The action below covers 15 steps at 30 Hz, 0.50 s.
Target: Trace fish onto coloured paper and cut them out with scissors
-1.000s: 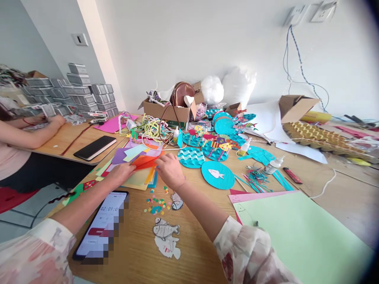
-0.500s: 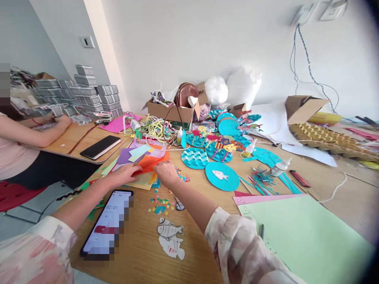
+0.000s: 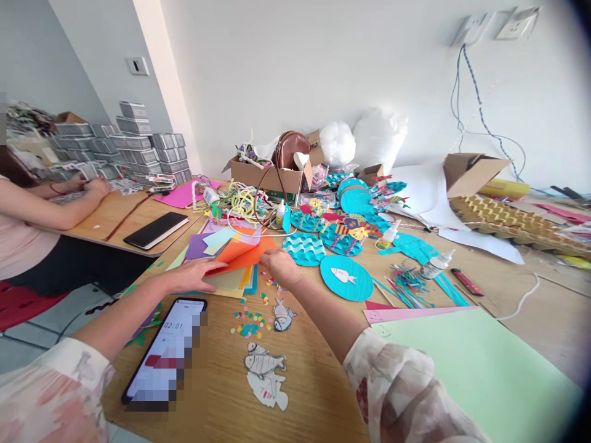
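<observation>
Head view shows the orange paper (image 3: 244,252) upon the pile of coloured sheets (image 3: 231,284); the left hand (image 3: 192,276), thumb and fingers half open, touches its left side, while the right hand (image 3: 282,268), fingers curled nearly closed, pinches its right edge.

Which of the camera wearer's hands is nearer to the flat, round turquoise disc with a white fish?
Right: the right hand is left of the disc, not touching; the left hand is farther left, at the orange paper.

Single head-worn view, looking forward and down, close above the table (image 3: 212,394), facing the wall (image 3: 277,61)
</observation>
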Motion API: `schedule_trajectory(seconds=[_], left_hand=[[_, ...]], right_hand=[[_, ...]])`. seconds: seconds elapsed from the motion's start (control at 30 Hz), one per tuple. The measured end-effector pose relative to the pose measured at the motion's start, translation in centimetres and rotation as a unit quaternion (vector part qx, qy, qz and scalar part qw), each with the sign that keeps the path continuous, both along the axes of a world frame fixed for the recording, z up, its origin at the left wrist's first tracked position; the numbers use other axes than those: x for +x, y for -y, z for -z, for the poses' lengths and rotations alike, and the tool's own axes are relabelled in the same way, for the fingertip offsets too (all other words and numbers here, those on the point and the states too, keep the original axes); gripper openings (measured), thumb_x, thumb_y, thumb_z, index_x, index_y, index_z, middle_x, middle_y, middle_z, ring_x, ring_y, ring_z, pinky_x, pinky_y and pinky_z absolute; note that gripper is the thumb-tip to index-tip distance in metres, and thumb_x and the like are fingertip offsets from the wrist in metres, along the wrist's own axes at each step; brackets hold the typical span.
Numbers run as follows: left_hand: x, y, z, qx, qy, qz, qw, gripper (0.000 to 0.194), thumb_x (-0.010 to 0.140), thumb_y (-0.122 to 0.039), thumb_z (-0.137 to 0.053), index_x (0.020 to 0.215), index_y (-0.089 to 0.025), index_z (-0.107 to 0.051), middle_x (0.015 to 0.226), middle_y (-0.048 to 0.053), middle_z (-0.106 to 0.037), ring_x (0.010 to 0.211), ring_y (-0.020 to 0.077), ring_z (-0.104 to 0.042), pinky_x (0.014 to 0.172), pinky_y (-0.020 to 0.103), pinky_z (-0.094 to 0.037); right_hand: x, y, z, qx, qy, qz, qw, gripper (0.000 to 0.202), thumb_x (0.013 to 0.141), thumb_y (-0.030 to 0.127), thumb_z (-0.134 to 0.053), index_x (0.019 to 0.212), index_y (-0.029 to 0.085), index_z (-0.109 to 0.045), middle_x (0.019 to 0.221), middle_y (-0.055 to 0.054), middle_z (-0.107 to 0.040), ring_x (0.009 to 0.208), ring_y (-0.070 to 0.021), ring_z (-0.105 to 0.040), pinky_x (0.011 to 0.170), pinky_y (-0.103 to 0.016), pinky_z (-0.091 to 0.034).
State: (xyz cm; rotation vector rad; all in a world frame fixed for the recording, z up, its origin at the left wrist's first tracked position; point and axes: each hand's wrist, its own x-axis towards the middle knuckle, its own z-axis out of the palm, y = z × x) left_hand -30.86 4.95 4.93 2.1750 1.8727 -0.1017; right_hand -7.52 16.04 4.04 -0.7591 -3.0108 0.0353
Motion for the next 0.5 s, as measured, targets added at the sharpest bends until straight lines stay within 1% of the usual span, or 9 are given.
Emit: schedule_trajectory(seconds=[0.1,0.17,0.33,0.4,0.5], left_hand=[[0.0,-0.1,0.2,0.003,0.004,-0.004,1.0,0.059,0.071,-0.025,-0.057,0.129,-0.024,-0.047,0.129,0.007,-0.054,0.116,0.0242,-0.05,0.096,0.033,-0.037],[-0.1,-0.1,0.6,0.011,0.004,-0.011,1.0,0.055,0.073,-0.024,-0.055,0.128,-0.024,-0.049,0.126,0.008,-0.056,0.114,0.025,-0.051,0.096,0.034,-0.037],[-0.4,0.2,1.4,0.024,0.013,-0.03,0.999,0.049,0.081,-0.04,-0.049,0.128,-0.025,-0.049,0.123,0.01,-0.057,0.114,0.0269,-0.05,0.095,0.037,-0.037],[-0.4,0.2,1.7,0.031,0.015,-0.041,0.999,0.052,0.081,-0.043,-0.048,0.129,-0.023,-0.048,0.122,0.011,-0.056,0.112,0.0276,-0.051,0.094,0.037,-0.038],[-0.3,0.3,2.0,0.04,0.019,-0.057,0.997,0.06,0.077,-0.043,-0.055,0.132,-0.023,-0.045,0.12,0.012,-0.056,0.109,0.0288,-0.052,0.091,0.037,-0.04]], right_hand=[[0.4,-0.4,0.1,-0.023,0.005,0.002,1.0,0.024,0.089,0.029,-0.053,0.106,0.014,-0.057,0.105,-0.006,-0.06,0.09,-0.0174,-0.06,0.078,-0.038,-0.05],[0.4,-0.4,0.1,-0.035,0.005,0.006,0.999,0.026,0.088,0.03,-0.053,0.11,0.015,-0.056,0.109,-0.007,-0.059,0.091,-0.0178,-0.06,0.077,-0.038,-0.051],[0.1,-0.3,0.2,-0.045,0.003,0.026,0.999,0.029,0.089,0.03,-0.053,0.113,0.015,-0.054,0.112,-0.007,-0.057,0.094,-0.0188,-0.059,0.079,-0.039,-0.051],[0.0,-0.4,0.4,-0.042,0.0,0.035,0.999,0.029,0.089,0.03,-0.052,0.113,0.016,-0.054,0.113,-0.008,-0.057,0.094,-0.0189,-0.059,0.079,-0.039,-0.05],[-0.3,-0.2,0.5,-0.031,-0.008,0.045,0.998,0.029,0.088,0.031,-0.053,0.113,0.015,-0.054,0.112,-0.007,-0.058,0.093,-0.0185,-0.059,0.078,-0.039,-0.051]])
